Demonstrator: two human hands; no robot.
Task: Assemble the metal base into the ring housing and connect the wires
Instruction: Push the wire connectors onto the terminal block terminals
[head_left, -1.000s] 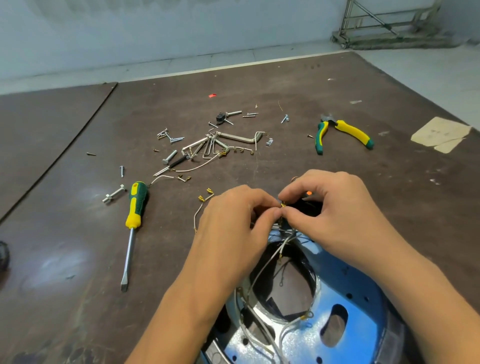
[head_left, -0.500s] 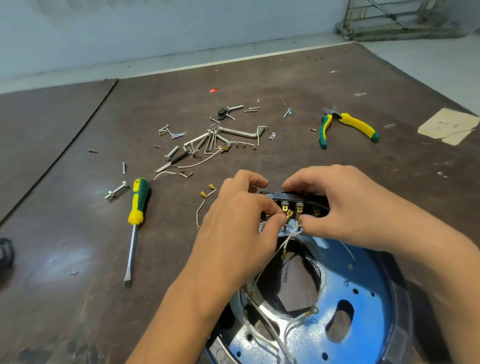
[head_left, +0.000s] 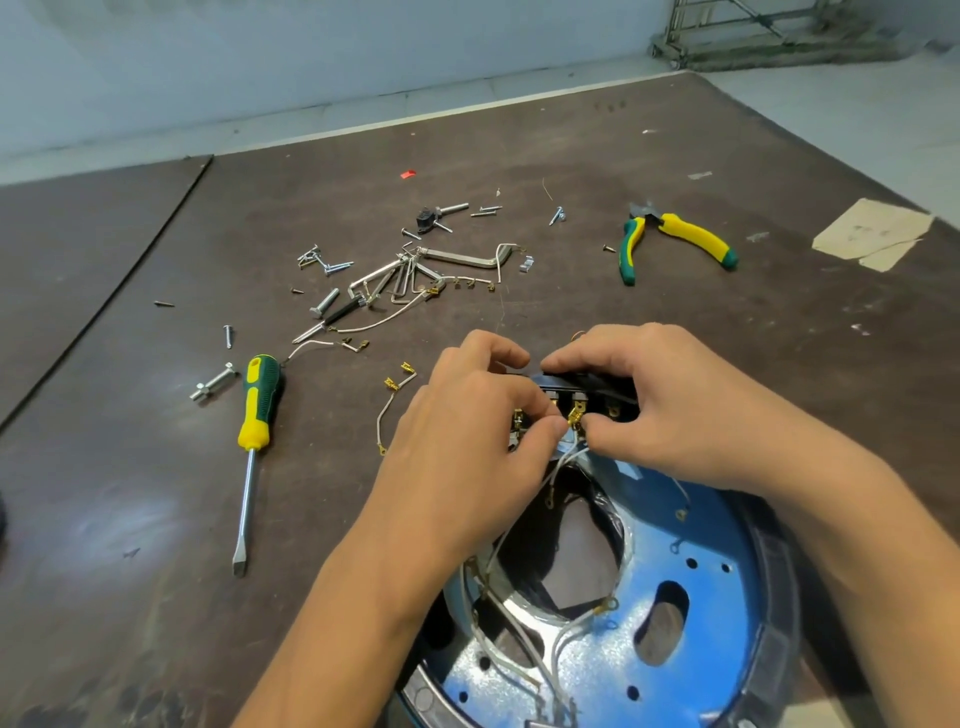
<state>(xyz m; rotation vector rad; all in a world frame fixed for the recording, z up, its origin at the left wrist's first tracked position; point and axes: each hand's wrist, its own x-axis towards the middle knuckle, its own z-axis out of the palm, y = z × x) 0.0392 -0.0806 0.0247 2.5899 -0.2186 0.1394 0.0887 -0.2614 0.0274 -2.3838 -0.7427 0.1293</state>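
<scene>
where both hands (head_left: 524, 415) meet, brass wire terminal (head_left: 574, 416) pinched between fingertips

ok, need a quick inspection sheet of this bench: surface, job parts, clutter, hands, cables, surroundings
Surface: dark brown board, scuffed, seam on the left.
Job's things: blue metal base sits in the ring housing; black terminal block at its far edge.
Clutter: screwdriver, pliers, hex keys, loose screws and bolts, spare short wire.
Grippers: left hand and right hand pinch a brass connector at the block.
Cables: white wires cross the base, several ends unconnected.
Surroundings: pale wall, light floor, metal frame far right.
</scene>
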